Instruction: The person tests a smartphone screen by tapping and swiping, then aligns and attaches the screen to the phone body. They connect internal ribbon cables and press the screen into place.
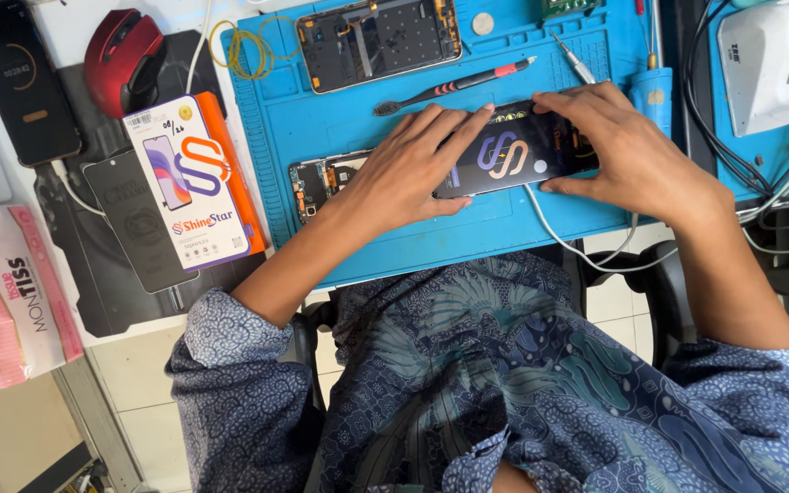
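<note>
Head view: both hands, left hand (pixel 410 169) and right hand (pixel 627 151), press flat fingers on the phone screen (pixel 515 151) above the blue mat (pixel 321 119); even pressure would seat it squarely.

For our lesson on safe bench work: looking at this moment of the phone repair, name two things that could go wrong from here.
1. Both the left hand and right hand press on the dark screen panel lying over the opened phone; uneven pressure might crack it.
2. A white cable trails off the blue mat's front edge near the person's lap; snagging it could drag parts off.
</note>
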